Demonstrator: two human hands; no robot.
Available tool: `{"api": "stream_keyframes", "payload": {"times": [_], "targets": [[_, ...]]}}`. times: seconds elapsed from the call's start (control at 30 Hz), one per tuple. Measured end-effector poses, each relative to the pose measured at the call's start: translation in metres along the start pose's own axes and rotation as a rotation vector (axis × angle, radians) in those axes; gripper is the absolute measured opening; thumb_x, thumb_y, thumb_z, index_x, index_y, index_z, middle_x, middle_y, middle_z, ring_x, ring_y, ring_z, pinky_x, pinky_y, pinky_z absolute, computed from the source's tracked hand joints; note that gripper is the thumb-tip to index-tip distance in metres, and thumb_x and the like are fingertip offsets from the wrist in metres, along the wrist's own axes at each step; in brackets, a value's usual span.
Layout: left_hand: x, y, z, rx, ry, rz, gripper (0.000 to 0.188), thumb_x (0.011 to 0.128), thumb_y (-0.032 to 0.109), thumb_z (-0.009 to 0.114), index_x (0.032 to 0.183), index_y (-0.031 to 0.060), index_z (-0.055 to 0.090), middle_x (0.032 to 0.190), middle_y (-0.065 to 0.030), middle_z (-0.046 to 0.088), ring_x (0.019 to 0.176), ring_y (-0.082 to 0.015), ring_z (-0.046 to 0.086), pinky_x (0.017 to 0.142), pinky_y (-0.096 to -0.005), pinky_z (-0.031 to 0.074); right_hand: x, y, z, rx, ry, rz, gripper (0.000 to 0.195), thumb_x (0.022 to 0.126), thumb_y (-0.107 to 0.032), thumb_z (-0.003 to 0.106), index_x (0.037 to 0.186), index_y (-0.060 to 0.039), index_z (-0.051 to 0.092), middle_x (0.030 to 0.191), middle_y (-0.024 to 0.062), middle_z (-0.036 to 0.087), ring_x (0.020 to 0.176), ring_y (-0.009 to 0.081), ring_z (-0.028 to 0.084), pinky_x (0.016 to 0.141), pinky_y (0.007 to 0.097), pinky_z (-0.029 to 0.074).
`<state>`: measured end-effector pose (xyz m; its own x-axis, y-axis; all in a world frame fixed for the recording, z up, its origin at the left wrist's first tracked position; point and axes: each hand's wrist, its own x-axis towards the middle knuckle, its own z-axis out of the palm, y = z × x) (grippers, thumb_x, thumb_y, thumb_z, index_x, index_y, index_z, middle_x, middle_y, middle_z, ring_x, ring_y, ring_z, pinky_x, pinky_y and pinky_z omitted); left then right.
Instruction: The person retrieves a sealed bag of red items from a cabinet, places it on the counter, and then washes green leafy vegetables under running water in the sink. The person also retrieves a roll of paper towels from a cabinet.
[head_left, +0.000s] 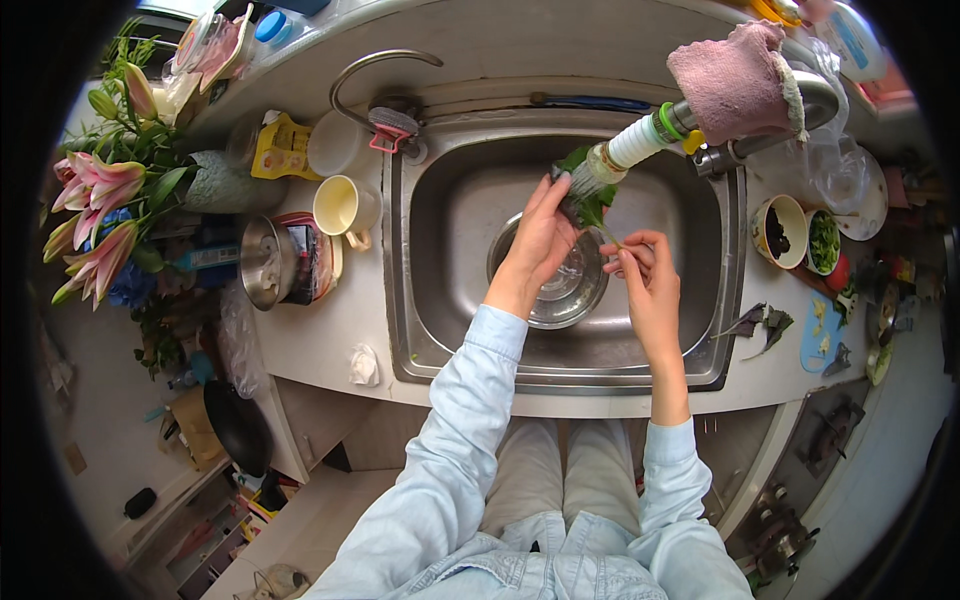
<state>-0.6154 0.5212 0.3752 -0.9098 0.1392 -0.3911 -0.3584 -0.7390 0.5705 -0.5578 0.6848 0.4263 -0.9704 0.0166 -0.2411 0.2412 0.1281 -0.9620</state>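
Observation:
My left hand (541, 236) supports a green leaf (592, 206) from below, under water running from the white flexible faucet nozzle (634, 142). The thumb and fingers of my right hand (643, 277) pinch the leaf's thin stem. Part of the leaf is hidden by the water and my left fingers. Beneath both hands, a round metal bowl (568, 319) holding water stands in the stainless steel sink (675, 300). On the counter to the right of the sink lie two loose dark leaves (776, 326).
A cream mug (346, 206), a metal bowl (259, 281) and a crumpled tissue (364, 366) stand or lie left of the sink. To the right are a bowl with dark contents (780, 232), a bowl of chopped greens (823, 241) and a blue cutting board (819, 337). A pink cloth (731, 82) drapes the faucet.

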Motion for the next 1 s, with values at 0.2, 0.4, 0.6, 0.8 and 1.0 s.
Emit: {"api": "stream_keyframes", "payload": {"times": [0.2, 0.4, 0.6, 0.8, 1.0], "targets": [[-0.001, 0.024, -0.001, -0.07, 0.0, 0.117, 0.039, 0.111, 0.026, 0.046, 0.143, 0.0024, 0.051, 0.141, -0.0127, 0.061, 0.127, -0.0274, 0.061, 0.108, -0.0462, 0.05, 0.041, 0.022, 0.003, 0.076, -0.032, 0.032, 0.017, 0.102, -0.014, 0.066, 0.108, 0.0015, 0.071, 0.097, 0.0074, 0.076, 0.084, 0.0115, 0.07, 0.075, 0.0253, 0.053], [-0.008, 0.048, 0.002, -0.12, -0.123, 0.187, 0.039, 0.11, 0.018, 0.048, 0.145, 0.0008, 0.048, 0.144, -0.0121, 0.058, 0.131, -0.0243, 0.057, 0.114, -0.0407, 0.045, 0.075, 0.002, 0.032, 0.178, -0.134, 0.096, 0.019, 0.098, -0.018, 0.073, 0.108, -0.0013, 0.073, 0.092, 0.0031, 0.073, 0.082, 0.0095, 0.068, 0.073, 0.0232, 0.052], [-0.005, 0.034, 0.002, -0.028, -0.058, 0.271, 0.041, 0.106, 0.007, 0.053, 0.146, 0.0045, 0.047, 0.139, -0.0099, 0.059, 0.13, -0.0215, 0.056, 0.114, -0.041, 0.043, 0.07, 0.004, 0.028, 0.352, -0.192, 0.143, 0.022, 0.1, -0.014, 0.069, 0.116, 0.0024, 0.071, 0.1, 0.0081, 0.074, 0.087, 0.0114, 0.07, 0.076, 0.023, 0.053], [-0.005, 0.02, 0.007, -0.201, -0.096, 0.088, 0.038, 0.106, 0.01, 0.053, 0.143, 0.0024, 0.048, 0.141, -0.0147, 0.059, 0.129, -0.0271, 0.059, 0.113, -0.0464, 0.046, 0.053, 0.004, -0.008, 0.211, -0.162, 0.099, 0.02, 0.103, -0.01, 0.062, 0.119, 0.0004, 0.069, 0.106, 0.0076, 0.074, 0.091, 0.0136, 0.071, 0.079, 0.0251, 0.053], [0.005, 0.0, 0.022, -0.168, 0.033, -0.027, 0.022, 0.103, 0.024, 0.065, 0.119, 0.0112, 0.056, 0.098, -0.0011, 0.062, 0.081, -0.0116, 0.058, 0.082, -0.0355, 0.052, 0.05, 0.023, -0.042, -0.201, 0.143, 0.034, 0.019, 0.102, -0.012, 0.064, 0.117, -0.002, 0.068, 0.099, 0.0059, 0.073, 0.083, 0.013, 0.069, 0.075, 0.0282, 0.053]]}}
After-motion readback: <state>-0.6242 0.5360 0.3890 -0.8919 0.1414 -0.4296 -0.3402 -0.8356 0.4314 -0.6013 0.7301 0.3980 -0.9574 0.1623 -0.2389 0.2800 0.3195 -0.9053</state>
